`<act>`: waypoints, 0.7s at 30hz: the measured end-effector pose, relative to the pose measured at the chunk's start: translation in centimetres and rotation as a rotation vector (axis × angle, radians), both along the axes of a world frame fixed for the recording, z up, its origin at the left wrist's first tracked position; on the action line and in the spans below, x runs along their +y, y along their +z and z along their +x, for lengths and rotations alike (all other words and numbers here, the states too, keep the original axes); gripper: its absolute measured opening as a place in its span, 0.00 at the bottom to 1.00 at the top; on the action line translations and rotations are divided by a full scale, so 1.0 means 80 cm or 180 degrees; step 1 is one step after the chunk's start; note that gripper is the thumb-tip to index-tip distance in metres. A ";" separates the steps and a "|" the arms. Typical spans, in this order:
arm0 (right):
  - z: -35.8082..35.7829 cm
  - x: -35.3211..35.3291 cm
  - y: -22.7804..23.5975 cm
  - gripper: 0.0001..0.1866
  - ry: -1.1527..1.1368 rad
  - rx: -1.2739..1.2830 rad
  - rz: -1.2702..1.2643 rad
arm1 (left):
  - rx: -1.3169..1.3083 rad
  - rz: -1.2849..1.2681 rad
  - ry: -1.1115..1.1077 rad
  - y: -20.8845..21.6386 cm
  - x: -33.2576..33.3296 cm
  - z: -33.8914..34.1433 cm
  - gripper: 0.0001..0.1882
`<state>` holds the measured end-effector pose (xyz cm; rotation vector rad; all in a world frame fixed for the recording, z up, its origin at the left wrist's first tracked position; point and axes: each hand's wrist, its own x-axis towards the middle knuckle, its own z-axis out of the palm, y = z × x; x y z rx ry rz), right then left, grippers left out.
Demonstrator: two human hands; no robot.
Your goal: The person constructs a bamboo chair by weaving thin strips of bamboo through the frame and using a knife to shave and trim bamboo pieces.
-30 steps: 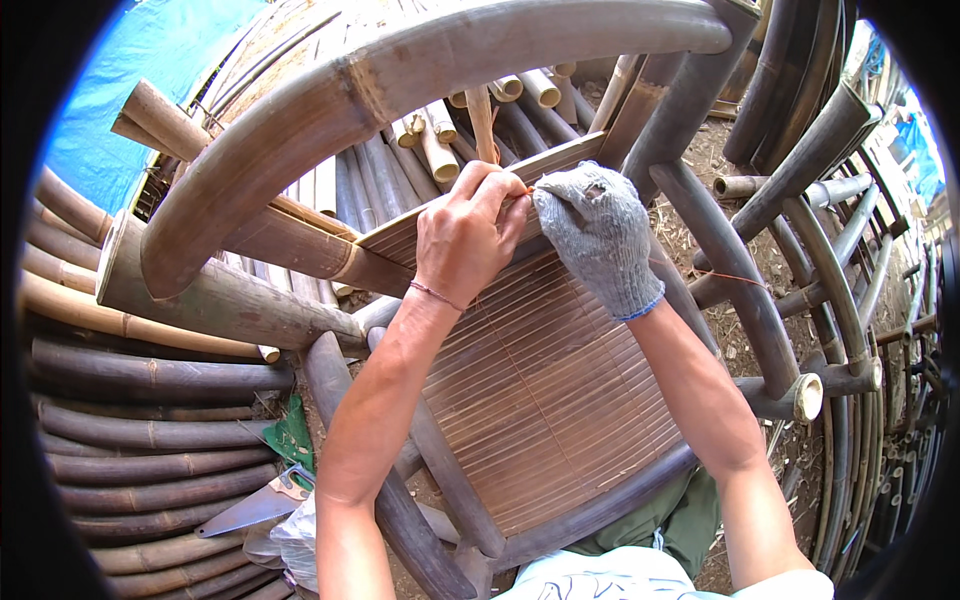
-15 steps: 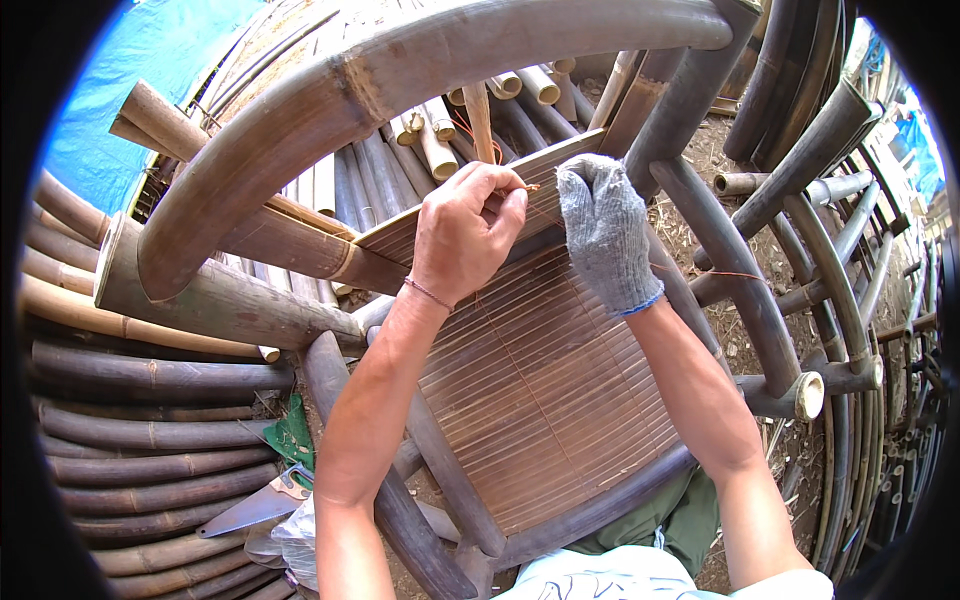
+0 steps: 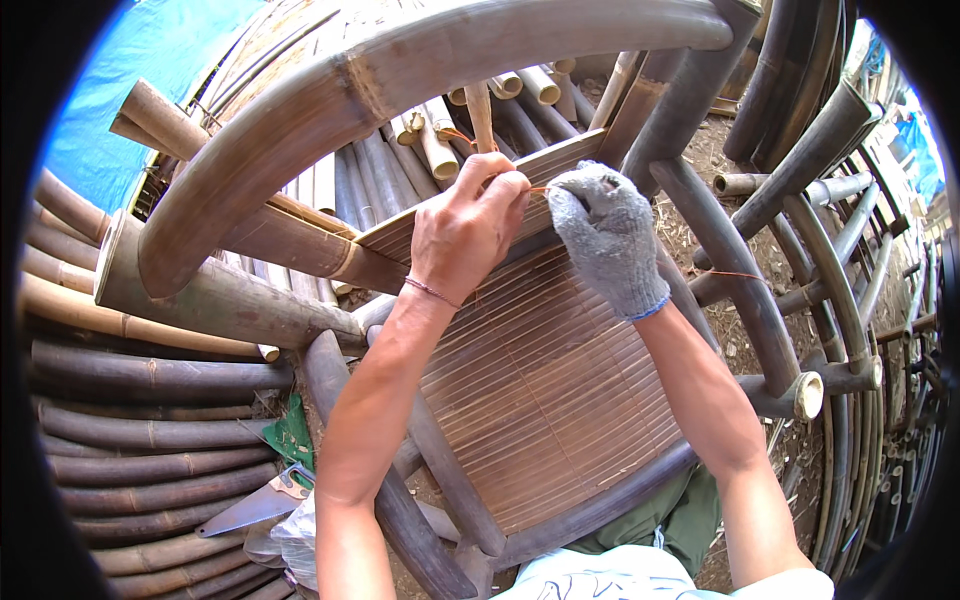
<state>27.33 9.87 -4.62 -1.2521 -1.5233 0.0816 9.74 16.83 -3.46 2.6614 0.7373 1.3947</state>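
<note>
A dark bamboo chair (image 3: 420, 75) stands in front of me, with a slatted bamboo seat (image 3: 550, 400). Over the back of that seat, beside a slatted back panel (image 3: 400, 235), my bare left hand (image 3: 465, 225) is closed in a pinch. A thin orange-brown cord or wire (image 3: 540, 189) spans the small gap between my two hands. My right hand (image 3: 605, 235), in a grey knit glove with a blue cuff, has its thumb and fingers closed on the strand's other side. Both hands stay apart from the seat.
Stacked dark bamboo poles (image 3: 160, 435) lie at left, with a hand saw (image 3: 255, 505) on them near a green cloth (image 3: 291, 435). More cut bamboo poles (image 3: 437, 155) lie behind the chair. Another bamboo frame (image 3: 825, 270) stands at right. A blue tarp (image 3: 130, 110) covers the far left.
My gloved right hand has turned and its fingers have closed on the strand. My left hand has shifted slightly up. The strand now stretches between both hands.
</note>
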 end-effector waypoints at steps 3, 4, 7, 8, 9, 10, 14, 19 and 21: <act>-0.010 -0.020 0.005 0.04 0.0365 0.1224 -0.0480 | 0.0056 0.0247 0.0093 -0.006 0.004 -0.005 0.07; -0.012 -0.022 0.004 0.05 0.0459 0.1345 -0.0496 | 0.0061 0.0275 0.0089 -0.008 0.006 -0.007 0.07; -0.016 -0.033 0.001 0.05 0.0614 0.1553 -0.0642 | -0.0026 0.0319 0.0108 -0.011 0.007 -0.005 0.05; -0.017 -0.035 -0.001 0.05 0.0632 0.1736 -0.0704 | 0.0044 0.0229 0.0067 -0.008 0.005 -0.005 0.05; -0.017 -0.036 -0.006 0.05 0.0652 0.1921 -0.0769 | 0.0117 0.0138 0.0029 -0.006 0.003 -0.006 0.05; -0.017 -0.036 -0.008 0.05 0.0673 0.2106 -0.0836 | 0.0189 0.0045 -0.0007 -0.004 0.002 -0.006 0.04; -0.011 -0.024 -0.002 0.10 0.0645 0.1489 -0.0019 | 0.0131 0.0014 -0.0104 0.000 0.002 -0.004 0.07; -0.014 -0.044 -0.038 0.21 -0.0023 -0.0089 -0.1093 | -0.0080 -0.0214 -0.0146 0.000 0.002 -0.001 0.06; -0.025 -0.097 -0.015 0.17 0.0574 0.1317 -0.1774 | -0.0236 -0.0203 -0.0140 -0.001 0.002 -0.010 0.09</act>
